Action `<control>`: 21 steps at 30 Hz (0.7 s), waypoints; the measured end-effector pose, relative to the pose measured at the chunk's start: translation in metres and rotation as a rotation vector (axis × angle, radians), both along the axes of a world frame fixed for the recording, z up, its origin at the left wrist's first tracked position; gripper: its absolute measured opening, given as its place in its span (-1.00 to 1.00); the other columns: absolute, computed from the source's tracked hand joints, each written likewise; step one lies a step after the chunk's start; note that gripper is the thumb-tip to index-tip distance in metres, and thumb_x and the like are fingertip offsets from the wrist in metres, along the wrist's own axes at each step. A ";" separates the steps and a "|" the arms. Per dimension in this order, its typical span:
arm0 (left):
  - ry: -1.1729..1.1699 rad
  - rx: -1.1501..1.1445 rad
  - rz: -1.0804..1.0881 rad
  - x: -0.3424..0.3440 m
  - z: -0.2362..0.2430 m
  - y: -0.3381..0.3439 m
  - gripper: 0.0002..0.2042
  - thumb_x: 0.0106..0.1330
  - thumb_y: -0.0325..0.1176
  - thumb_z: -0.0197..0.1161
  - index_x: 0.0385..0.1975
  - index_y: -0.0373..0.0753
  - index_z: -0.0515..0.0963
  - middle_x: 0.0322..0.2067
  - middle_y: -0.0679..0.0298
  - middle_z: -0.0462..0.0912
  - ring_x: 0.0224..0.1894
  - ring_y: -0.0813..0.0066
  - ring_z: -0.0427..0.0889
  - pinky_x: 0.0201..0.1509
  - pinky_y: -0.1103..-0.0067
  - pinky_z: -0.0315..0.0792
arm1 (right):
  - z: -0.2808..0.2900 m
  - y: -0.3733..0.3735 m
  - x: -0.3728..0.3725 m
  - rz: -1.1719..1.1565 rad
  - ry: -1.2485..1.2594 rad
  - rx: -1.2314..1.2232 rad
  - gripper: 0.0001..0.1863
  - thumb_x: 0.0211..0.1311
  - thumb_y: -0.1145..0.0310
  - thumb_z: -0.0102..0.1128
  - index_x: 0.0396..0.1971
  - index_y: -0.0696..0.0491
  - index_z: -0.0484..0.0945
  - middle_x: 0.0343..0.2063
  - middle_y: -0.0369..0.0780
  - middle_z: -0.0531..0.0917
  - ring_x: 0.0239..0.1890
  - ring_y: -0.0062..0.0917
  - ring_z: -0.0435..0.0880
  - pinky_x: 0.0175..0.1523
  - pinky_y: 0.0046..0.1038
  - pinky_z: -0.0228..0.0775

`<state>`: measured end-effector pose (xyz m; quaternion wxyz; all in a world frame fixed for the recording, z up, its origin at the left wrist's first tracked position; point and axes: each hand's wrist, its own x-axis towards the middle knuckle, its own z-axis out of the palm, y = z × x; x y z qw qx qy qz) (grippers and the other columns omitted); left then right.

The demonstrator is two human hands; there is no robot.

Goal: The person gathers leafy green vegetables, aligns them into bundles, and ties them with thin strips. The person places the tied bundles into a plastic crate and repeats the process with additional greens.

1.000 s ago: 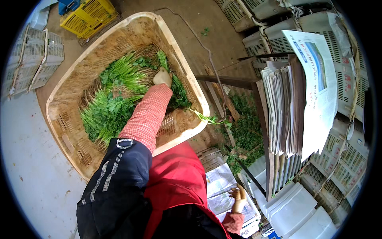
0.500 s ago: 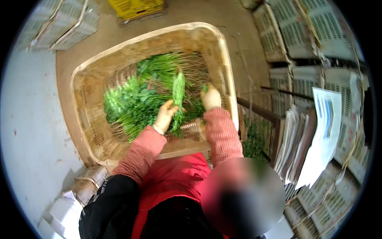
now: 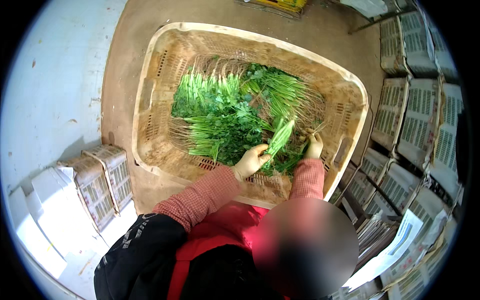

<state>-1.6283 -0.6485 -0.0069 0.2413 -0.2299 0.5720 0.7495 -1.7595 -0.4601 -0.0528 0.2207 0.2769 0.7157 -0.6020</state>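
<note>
Inside a big tan plastic crate point(image 3: 345, 75), bunches of leafy greens with long thin roots, resembling coriander point(image 3: 220, 132), lie in rows. My left hand point(image 3: 251, 161), in a pale glove, is closed around the leafy part of a small bunch of these greens point(image 3: 281, 135), its pale stalk ends tilted up and to the right. My right hand point(image 3: 314, 146), also gloved, is closed at the crate's right side on a few rooted stems. Its fingertips are partly hidden among the roots.
Stacked pale slatted crates point(image 3: 417, 115) line the right side, with papers point(image 3: 395, 247) hanging near them. At lower left stand more slatted crates point(image 3: 102, 180) and white boxes point(image 3: 47, 215) by a pale wall point(image 3: 55, 85). Part of a yellow crate point(image 3: 290, 5) shows at the top.
The view has turned, so the crate appears rotated and shifted right. My left hand still grips its bunch, now tilted more to the right. My right hand remains at the crate's right side.
</note>
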 end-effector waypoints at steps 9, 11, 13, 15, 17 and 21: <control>-0.022 -0.318 -0.158 0.028 0.041 0.008 -0.67 0.15 -0.30 0.19 -0.08 -0.26 0.46 -0.29 0.03 0.59 -0.27 0.10 0.58 -0.21 0.42 0.42 | 0.067 -0.044 0.017 0.294 -0.211 -0.340 -0.60 0.02 0.26 0.27 -0.20 0.20 0.47 -0.42 -0.19 0.60 -0.30 -0.48 0.56 -0.09 -0.48 0.38; -0.063 -0.257 -0.163 0.034 0.050 0.014 -0.67 0.17 -0.29 0.16 -0.06 -0.22 0.45 -0.24 0.03 0.57 -0.22 0.12 0.56 -0.15 0.42 0.40 | 0.054 -0.037 0.031 0.323 -0.100 -0.276 -0.60 0.07 0.32 0.21 -0.14 0.25 0.44 -0.35 -0.12 0.61 -0.30 -0.44 0.57 -0.13 -0.50 0.39; -0.131 -0.166 -0.224 0.034 0.065 0.013 -0.65 0.18 -0.26 0.15 -0.05 -0.24 0.43 -0.20 0.02 0.55 -0.17 0.13 0.55 -0.11 0.42 0.39 | 0.042 -0.024 0.044 0.405 -0.054 -0.103 -0.64 0.13 0.37 0.13 -0.12 0.28 0.43 -0.31 -0.05 0.62 -0.27 -0.35 0.57 -0.19 -0.43 0.41; -0.057 -0.227 -0.270 0.049 0.058 0.017 -0.61 0.20 -0.22 0.12 0.00 -0.25 0.40 -0.13 0.04 0.54 -0.11 0.13 0.53 -0.02 0.42 0.37 | 0.047 -0.013 0.047 0.710 0.038 0.321 -0.65 0.11 0.40 0.12 -0.12 0.26 0.44 -0.27 0.00 0.59 -0.23 -0.23 0.56 -0.12 -0.38 0.39; -0.076 -0.184 -0.313 0.047 0.066 0.012 -0.58 0.23 -0.22 0.09 0.06 -0.25 0.37 -0.09 0.08 0.53 -0.06 0.17 0.52 0.05 0.45 0.35 | 0.043 -0.009 0.054 0.749 0.515 0.488 -0.66 0.10 0.41 0.09 -0.11 0.22 0.46 -0.32 -0.04 0.61 -0.27 -0.20 0.56 -0.10 -0.34 0.37; -0.042 -0.152 -0.056 0.056 0.064 -0.006 -0.63 0.22 -0.22 0.09 0.00 -0.19 0.41 -0.18 0.09 0.58 -0.16 0.16 0.57 -0.05 0.45 0.40 | 0.051 -0.025 0.042 0.205 -0.016 -0.024 -0.70 0.08 0.48 0.03 -0.17 0.28 0.45 -0.38 -0.03 0.60 -0.42 -0.34 0.61 -0.31 -0.44 0.46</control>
